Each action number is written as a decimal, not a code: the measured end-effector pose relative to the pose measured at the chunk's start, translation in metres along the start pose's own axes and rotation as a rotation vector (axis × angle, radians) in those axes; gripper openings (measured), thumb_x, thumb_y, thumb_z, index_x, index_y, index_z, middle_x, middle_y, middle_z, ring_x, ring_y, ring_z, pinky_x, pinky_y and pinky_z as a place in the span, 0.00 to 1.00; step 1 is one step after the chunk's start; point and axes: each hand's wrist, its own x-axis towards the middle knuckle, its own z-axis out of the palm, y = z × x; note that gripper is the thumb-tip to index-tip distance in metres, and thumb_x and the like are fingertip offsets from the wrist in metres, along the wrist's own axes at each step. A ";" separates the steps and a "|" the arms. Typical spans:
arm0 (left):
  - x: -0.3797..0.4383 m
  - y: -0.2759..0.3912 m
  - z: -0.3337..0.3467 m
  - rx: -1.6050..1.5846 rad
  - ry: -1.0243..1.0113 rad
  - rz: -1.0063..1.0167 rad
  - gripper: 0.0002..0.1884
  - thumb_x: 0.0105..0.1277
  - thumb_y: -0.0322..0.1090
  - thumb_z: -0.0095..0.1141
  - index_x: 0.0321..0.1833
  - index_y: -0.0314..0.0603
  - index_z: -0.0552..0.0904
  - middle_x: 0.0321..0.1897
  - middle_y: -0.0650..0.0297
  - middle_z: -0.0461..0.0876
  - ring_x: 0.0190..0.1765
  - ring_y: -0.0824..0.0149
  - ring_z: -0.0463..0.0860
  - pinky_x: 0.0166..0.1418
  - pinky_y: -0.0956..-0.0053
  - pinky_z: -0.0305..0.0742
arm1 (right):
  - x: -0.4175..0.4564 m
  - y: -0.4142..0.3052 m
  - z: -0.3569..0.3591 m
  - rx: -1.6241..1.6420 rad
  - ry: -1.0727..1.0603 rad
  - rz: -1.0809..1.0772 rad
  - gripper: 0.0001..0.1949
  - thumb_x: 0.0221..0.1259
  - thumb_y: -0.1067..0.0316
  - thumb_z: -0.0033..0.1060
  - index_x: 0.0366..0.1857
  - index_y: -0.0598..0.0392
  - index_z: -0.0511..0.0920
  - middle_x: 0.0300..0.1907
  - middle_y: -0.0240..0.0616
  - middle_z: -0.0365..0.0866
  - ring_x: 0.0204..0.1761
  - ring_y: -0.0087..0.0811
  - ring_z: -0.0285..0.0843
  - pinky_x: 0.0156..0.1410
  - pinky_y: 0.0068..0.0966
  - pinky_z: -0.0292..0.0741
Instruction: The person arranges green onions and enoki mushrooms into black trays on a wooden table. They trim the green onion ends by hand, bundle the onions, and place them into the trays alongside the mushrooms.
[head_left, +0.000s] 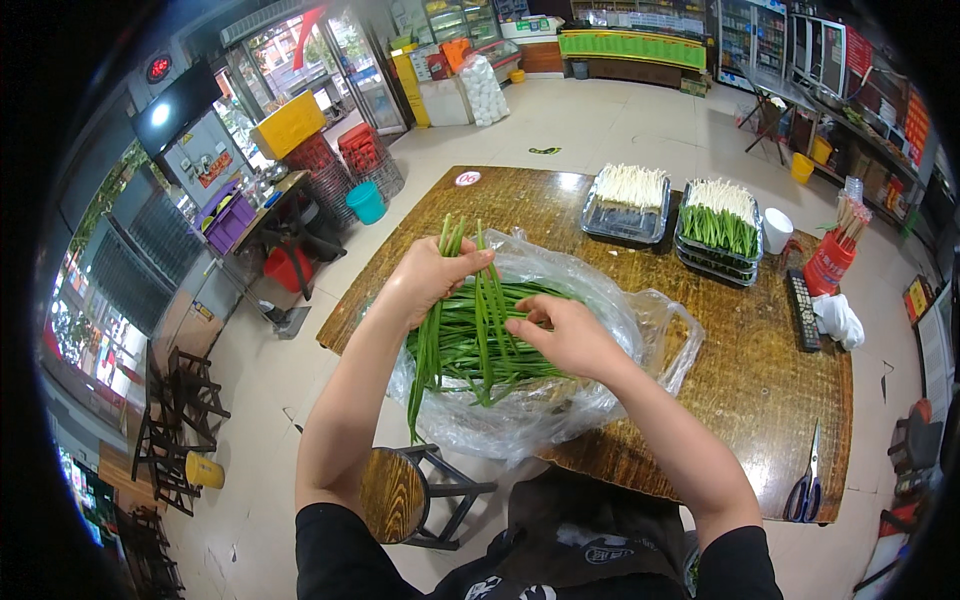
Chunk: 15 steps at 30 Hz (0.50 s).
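Note:
My left hand (442, 274) grips a small bunch of garlic chives (484, 330) near their pale stem ends, which point up and away from me. Their long green leaves hang down toward me. Just right of the hanging leaves is my right hand (562, 330), fingers apart and slightly curled; whether a fingertip touches a leaf is hard to tell. Beneath both hands, a heap of garlic chives (450, 337) lies in a spread clear plastic bag (600, 274) on the wooden table (735, 360).
A tray of enoki mushrooms (626, 195) and stacked trays of enoki and chives (718, 225) stand at the far right. Nearby are a white cup (777, 229), a red skewer holder (829, 262), and a remote control (804, 311). Scissors (806, 480) lie near the right corner. A stool (394, 495) stands below left.

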 end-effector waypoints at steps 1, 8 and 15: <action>-0.005 0.006 0.001 -0.007 -0.028 0.001 0.14 0.61 0.43 0.72 0.33 0.41 0.83 0.23 0.71 0.79 0.23 0.79 0.71 0.26 0.78 0.64 | 0.004 -0.002 -0.002 0.018 0.029 -0.036 0.24 0.62 0.48 0.67 0.50 0.61 0.82 0.45 0.48 0.87 0.47 0.46 0.84 0.55 0.36 0.78; -0.016 0.017 0.009 -0.056 -0.010 0.023 0.12 0.62 0.39 0.72 0.34 0.38 0.85 0.24 0.70 0.81 0.26 0.78 0.77 0.28 0.78 0.70 | 0.020 -0.026 -0.009 0.459 0.042 0.034 0.14 0.64 0.58 0.66 0.36 0.61 0.83 0.31 0.32 0.83 0.34 0.20 0.74 0.41 0.23 0.73; -0.018 0.015 0.002 0.042 -0.053 0.049 0.11 0.63 0.37 0.69 0.37 0.35 0.87 0.29 0.64 0.86 0.32 0.75 0.82 0.37 0.77 0.76 | 0.008 -0.023 -0.044 0.688 0.006 0.049 0.08 0.69 0.63 0.63 0.34 0.55 0.82 0.34 0.29 0.85 0.35 0.15 0.74 0.43 0.16 0.71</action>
